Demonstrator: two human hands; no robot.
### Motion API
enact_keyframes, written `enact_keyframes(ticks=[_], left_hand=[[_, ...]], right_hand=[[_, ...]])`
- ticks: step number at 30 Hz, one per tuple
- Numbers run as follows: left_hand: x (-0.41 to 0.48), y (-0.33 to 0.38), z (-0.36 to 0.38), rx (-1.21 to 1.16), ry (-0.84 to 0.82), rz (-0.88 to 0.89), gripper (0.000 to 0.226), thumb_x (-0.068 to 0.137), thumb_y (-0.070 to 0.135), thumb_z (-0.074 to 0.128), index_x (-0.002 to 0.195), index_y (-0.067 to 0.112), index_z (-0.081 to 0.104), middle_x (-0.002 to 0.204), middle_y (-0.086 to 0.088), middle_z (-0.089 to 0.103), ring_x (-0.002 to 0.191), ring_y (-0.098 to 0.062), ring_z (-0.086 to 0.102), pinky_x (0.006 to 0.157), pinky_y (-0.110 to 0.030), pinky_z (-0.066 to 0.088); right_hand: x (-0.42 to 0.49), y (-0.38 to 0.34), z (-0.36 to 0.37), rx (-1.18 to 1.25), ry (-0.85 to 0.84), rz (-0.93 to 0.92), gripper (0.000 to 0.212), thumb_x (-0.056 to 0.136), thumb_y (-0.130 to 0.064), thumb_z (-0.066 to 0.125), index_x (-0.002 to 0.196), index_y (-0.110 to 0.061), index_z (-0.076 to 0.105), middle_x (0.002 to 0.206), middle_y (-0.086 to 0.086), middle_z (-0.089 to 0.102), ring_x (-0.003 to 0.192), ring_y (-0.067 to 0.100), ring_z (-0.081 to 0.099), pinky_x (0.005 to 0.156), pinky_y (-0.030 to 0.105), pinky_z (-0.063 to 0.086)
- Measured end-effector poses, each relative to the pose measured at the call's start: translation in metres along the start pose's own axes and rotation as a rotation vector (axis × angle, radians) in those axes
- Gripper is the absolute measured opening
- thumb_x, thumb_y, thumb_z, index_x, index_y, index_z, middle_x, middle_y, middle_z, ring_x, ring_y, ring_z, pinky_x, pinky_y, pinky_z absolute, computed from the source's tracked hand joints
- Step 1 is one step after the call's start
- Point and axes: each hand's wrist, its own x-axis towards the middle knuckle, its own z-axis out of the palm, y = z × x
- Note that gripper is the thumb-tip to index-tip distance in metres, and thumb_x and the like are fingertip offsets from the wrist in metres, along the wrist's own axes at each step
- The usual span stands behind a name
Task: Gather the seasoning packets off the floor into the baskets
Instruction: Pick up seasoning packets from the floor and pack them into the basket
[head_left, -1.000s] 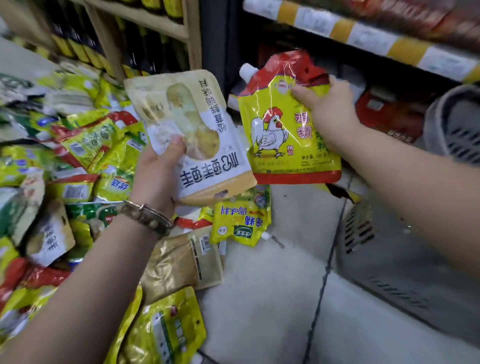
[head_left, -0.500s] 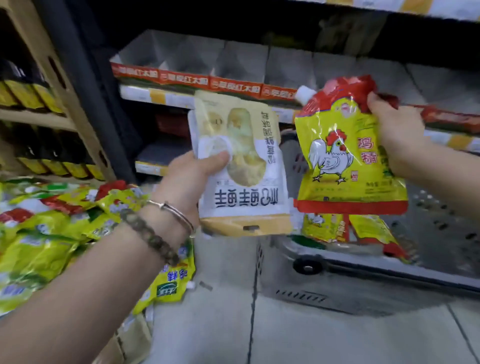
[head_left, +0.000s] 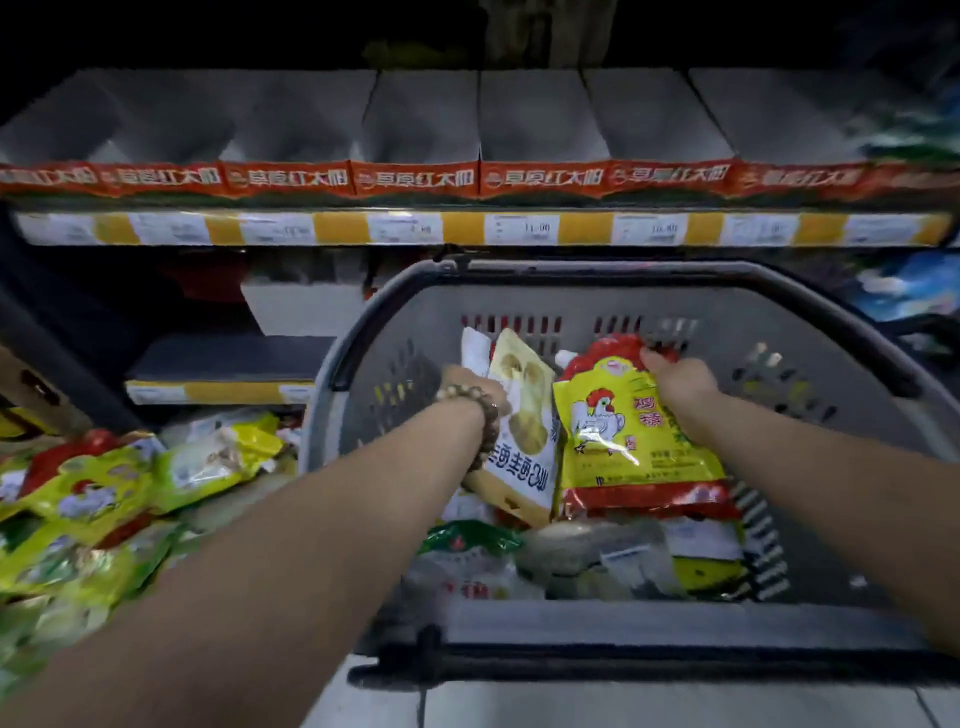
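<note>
This is a grocery shop aisle. A long shelf edge strip of yellow and white paper price tags (head_left: 535, 228) runs under a row of grey cardboard display trays with red printed fronts (head_left: 415, 179). A grey perforated plastic shopping basket (head_left: 810, 325) stands on the pale tiled floor (head_left: 623, 709), and a heap of yellow-green printed seasoning packets (head_left: 93, 499) lies beside it at the left.

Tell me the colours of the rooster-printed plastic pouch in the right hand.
The rooster-printed plastic pouch is yellow with red top and bottom bands; clearest in head view.
</note>
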Motion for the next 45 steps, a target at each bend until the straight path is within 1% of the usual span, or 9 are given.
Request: enact_keyframes(ticks=[2, 5, 9, 15, 21, 27, 39, 42, 45], left_hand=[[0.013, -0.008, 0.012, 0.167, 0.023, 0.002, 0.035, 0.094, 0.023, 0.054, 0.070, 0.008, 0.034, 0.080, -0.006, 0.047, 0.059, -0.009, 0.035, 0.058, -0.015, 0.035], [0.021, -0.026, 0.017, 0.425, 0.016, -0.066, 0.054, 0.096, 0.033, 0.049, 0.138, 0.004, 0.030, 0.139, -0.021, 0.037, 0.124, -0.029, 0.044, 0.101, -0.037, 0.035], [0.032, -0.047, 0.016, 0.552, 0.150, -0.121, 0.100, 0.084, 0.043, 0.063, 0.148, 0.017, -0.008, 0.152, -0.020, 0.013, 0.135, -0.039, 0.028, 0.103, -0.047, 0.034], [0.006, -0.046, 0.029, 0.855, 0.248, 0.240, 0.086, 0.095, 0.040, 0.045, 0.147, 0.013, -0.018, 0.155, -0.016, -0.016, 0.144, -0.034, -0.005, 0.115, -0.049, 0.007], [-0.010, -0.061, 0.071, 0.918, -0.292, 0.402, 0.074, 0.096, 0.053, 0.031, 0.149, 0.021, -0.011, 0.156, -0.006, -0.020, 0.144, -0.030, -0.015, 0.117, -0.049, 0.005], [0.007, -0.063, 0.073, 1.062, -0.284, 0.242, 0.087, 0.088, 0.070, 0.025, 0.146, 0.024, -0.021, 0.152, 0.000, -0.032, 0.141, -0.029, -0.024, 0.113, -0.058, 0.002], [0.043, -0.096, 0.040, 1.179, -0.372, 0.155, 0.118, 0.065, 0.090, 0.020, 0.145, 0.015, -0.024, 0.155, -0.006, -0.024, 0.143, -0.028, -0.018, 0.114, -0.055, 0.002], [0.034, -0.079, 0.025, 1.134, -0.350, 0.183, 0.110, 0.071, 0.081, 0.042, 0.149, 0.015, 0.002, 0.156, -0.007, 0.009, 0.142, -0.031, 0.018, 0.112, -0.051, 0.025], [0.018, -0.055, 0.010, 1.087, -0.304, 0.267, 0.084, 0.074, 0.066, 0.057, 0.132, 0.008, 0.038, 0.118, -0.009, 0.051, 0.111, -0.029, 0.055, 0.093, -0.041, 0.048]], right_hand=[[0.011, 0.015, 0.021, -0.040, -0.044, 0.010, 0.054, 0.092, -0.043, 0.055, 0.098, 0.010, 0.058, 0.093, 0.021, 0.058, 0.086, 0.029, 0.055, 0.071, 0.034, 0.039], [0.019, 0.035, 0.041, -0.088, -0.065, -0.030, 0.043, 0.090, -0.039, 0.060, 0.090, 0.004, 0.057, 0.093, 0.019, 0.061, 0.090, 0.027, 0.058, 0.075, 0.033, 0.041], [0.018, 0.047, 0.043, -0.172, 0.022, -0.029, 0.040, 0.091, -0.024, 0.060, 0.124, -0.004, 0.049, 0.122, 0.020, 0.058, 0.115, 0.037, 0.055, 0.091, 0.036, 0.043], [0.005, 0.042, 0.039, -0.665, 0.001, -0.388, 0.065, 0.090, -0.029, 0.057, 0.145, -0.018, 0.026, 0.151, 0.017, 0.024, 0.139, 0.034, 0.024, 0.113, 0.047, 0.021], [-0.016, 0.065, 0.058, -0.907, -0.319, -0.639, 0.062, 0.098, -0.048, 0.030, 0.151, -0.023, 0.011, 0.159, 0.010, 0.008, 0.147, 0.027, 0.001, 0.117, 0.048, 0.003], [-0.019, 0.070, 0.070, -0.990, -0.289, -0.634, 0.063, 0.100, -0.049, 0.018, 0.152, -0.020, -0.002, 0.159, 0.013, -0.003, 0.146, 0.031, -0.009, 0.117, 0.047, -0.002], [-0.029, 0.052, 0.098, -1.041, -0.507, -0.645, 0.070, 0.098, -0.055, 0.017, 0.150, -0.020, -0.015, 0.156, 0.016, -0.018, 0.144, 0.034, -0.015, 0.117, 0.049, -0.006], [-0.021, 0.036, 0.092, -1.045, -0.627, -0.606, 0.079, 0.094, -0.062, 0.027, 0.150, -0.024, -0.013, 0.157, 0.015, -0.016, 0.145, 0.034, -0.011, 0.118, 0.049, -0.001], [-0.018, 0.015, 0.081, -0.959, -0.666, -0.606, 0.077, 0.094, -0.057, 0.037, 0.151, -0.028, -0.005, 0.159, 0.015, -0.004, 0.147, 0.031, 0.001, 0.118, 0.048, 0.009]])
